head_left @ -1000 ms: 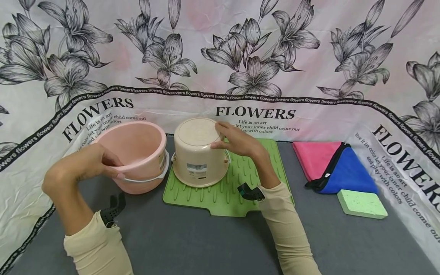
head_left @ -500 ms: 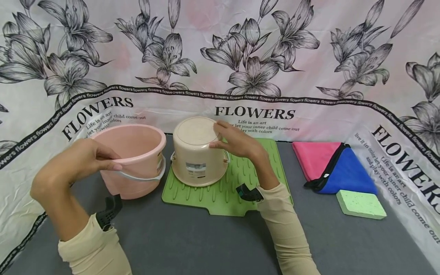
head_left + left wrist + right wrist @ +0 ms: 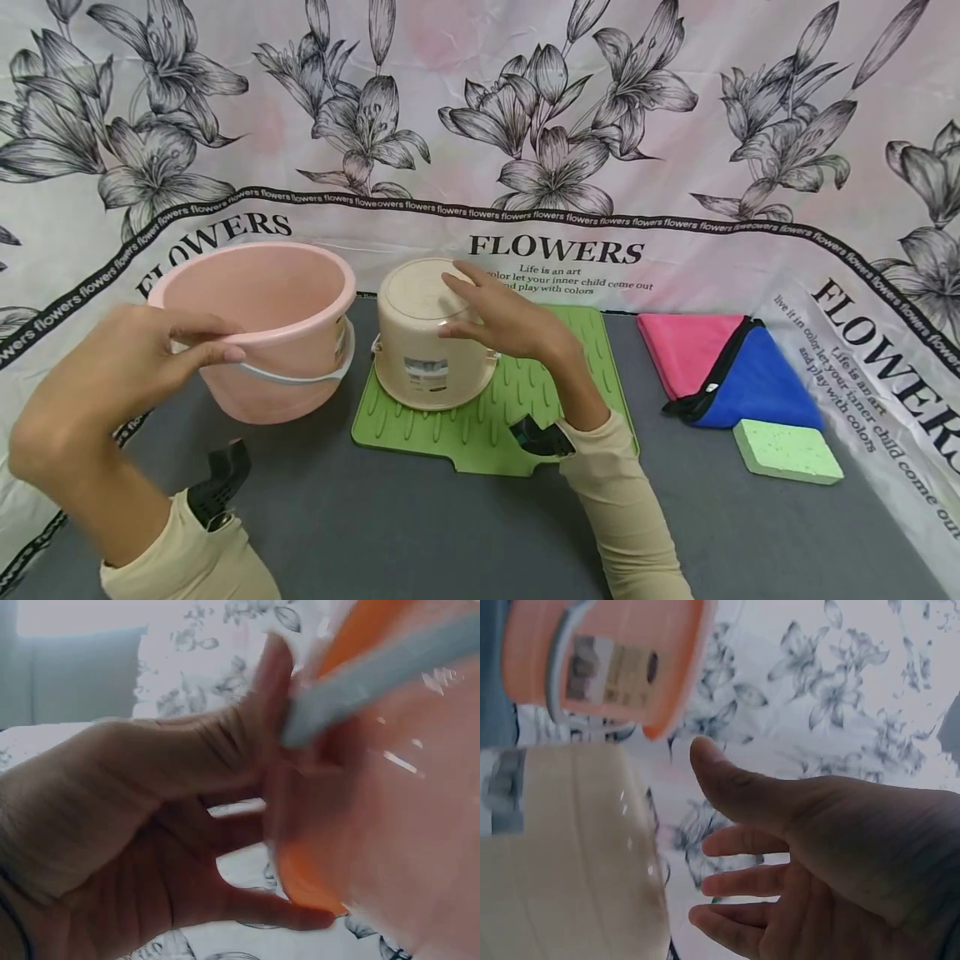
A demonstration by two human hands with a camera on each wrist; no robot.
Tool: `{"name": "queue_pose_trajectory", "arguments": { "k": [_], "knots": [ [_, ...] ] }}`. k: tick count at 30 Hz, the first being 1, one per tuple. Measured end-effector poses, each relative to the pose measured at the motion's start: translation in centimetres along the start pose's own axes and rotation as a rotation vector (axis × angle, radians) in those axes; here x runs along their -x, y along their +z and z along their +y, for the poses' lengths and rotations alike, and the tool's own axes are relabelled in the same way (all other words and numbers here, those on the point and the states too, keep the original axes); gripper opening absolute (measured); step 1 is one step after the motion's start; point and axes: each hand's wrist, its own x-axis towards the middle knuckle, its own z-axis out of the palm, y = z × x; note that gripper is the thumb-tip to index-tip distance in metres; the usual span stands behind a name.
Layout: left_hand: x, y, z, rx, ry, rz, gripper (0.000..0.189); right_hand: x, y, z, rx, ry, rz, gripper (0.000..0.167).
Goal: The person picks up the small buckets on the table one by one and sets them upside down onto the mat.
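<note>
A pink bucket point(image 3: 262, 375) hangs tilted above the grey table at the left, its mouth up and its grey handle point(image 3: 292, 377) down along the side. My left hand point(image 3: 150, 358) pinches its near rim, thumb outside and fingers over the edge; the left wrist view shows the same grip. A cream bucket point(image 3: 442, 354) stands upside down on a green ridged mat point(image 3: 525, 400), a label on its side. Close by its base, my right hand point(image 3: 506, 317) has its fingers spread. In the right wrist view a gap shows between those fingers and the cream bucket.
To the right lies a folded pink and blue cloth point(image 3: 765, 379) with black edging. A light green sponge point(image 3: 787, 450) sits at its near corner. Behind the table hangs a white flower-printed sheet point(image 3: 675, 150).
My left hand has lifted the pink bucket and drawn it left and nearer. My right hand has loosened from the cream bucket, which stays in place.
</note>
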Motion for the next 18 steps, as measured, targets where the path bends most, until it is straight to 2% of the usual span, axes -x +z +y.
{"name": "queue_pose_trajectory", "arguments": {
  "k": [5,9,12,14,18],
  "knots": [
    [0.1,-0.6,1.5,-0.013,0.128,0.239,0.027,0.3,0.3,-2.4,-0.004,-0.060,-0.027,0.085],
    [0.1,-0.9,2.7,0.032,0.198,0.339,0.059,0.7,0.8,-4.3,-0.040,-0.140,-0.054,0.085],
    [-0.2,-1.1,3.7,0.052,0.203,0.385,0.064,1.1,1.2,-5.6,-0.076,-0.202,-0.067,0.085],
    [-0.4,-1.1,4.4,0.055,0.180,0.418,0.062,1.4,1.4,-6.2,-0.100,-0.222,-0.058,0.088],
    [-1.1,-0.6,6.3,0.077,0.139,0.565,0.058,2.0,1.7,-7.3,-0.142,-0.216,0.010,0.095]
  ]
}}
